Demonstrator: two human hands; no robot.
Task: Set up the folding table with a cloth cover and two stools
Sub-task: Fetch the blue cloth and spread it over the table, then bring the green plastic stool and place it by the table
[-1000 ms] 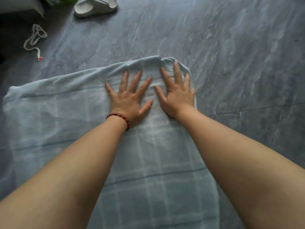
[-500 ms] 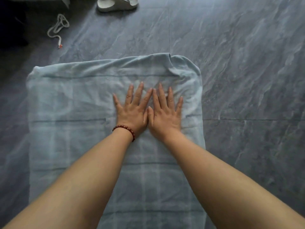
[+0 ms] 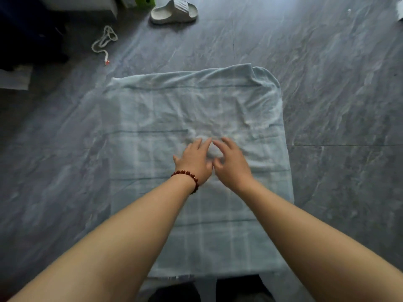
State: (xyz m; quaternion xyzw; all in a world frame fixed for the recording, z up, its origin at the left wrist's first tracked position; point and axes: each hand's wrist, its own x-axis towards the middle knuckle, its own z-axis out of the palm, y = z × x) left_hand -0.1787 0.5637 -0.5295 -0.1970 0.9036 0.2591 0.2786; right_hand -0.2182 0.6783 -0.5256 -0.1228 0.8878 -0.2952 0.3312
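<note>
**While the cloth point(image 3: 196, 105) lies on the floor point(image 3: 338, 83), 2 hands sit at its middle**

As the head camera looks down, I see the cloth spread on the grey marbled floor straight ahead of the person. It is pale blue with a faint check, and its long sides run away from the camera. Its far edge is rolled and rumpled, most of all at the far right corner. Its near edge lies just ahead of the dark legs point(image 3: 239, 288) at the bottom of the view.

The left hand point(image 3: 194, 164) lies palm down on the cloth near its middle, fingers fairly straight and close together, gripping nothing. The right hand point(image 3: 234, 168) sits just beside it, its thumb almost touching the left hand. Its fingers are spread and loosely bent, with nothing held. Blur keeps me from telling whether its fingertips press the fabric. The 2 sets of fingertips nearly meet over a small ruck in the cloth. A red bead bracelet point(image 3: 187, 174) circles the left wrist, and both bare forearms reach in from the bottom corners.

Farther out, 1 pale slipper point(image 3: 174, 12) lies beyond the cloth near the top edge, well apart from it. A white cord point(image 3: 104, 42) with a red tip lies looped off the cloth's far left corner. A green box point(image 3: 145, 0) shows at the top edge, and a white sheet point(image 3: 14, 79) lies at the left edge.
</note>
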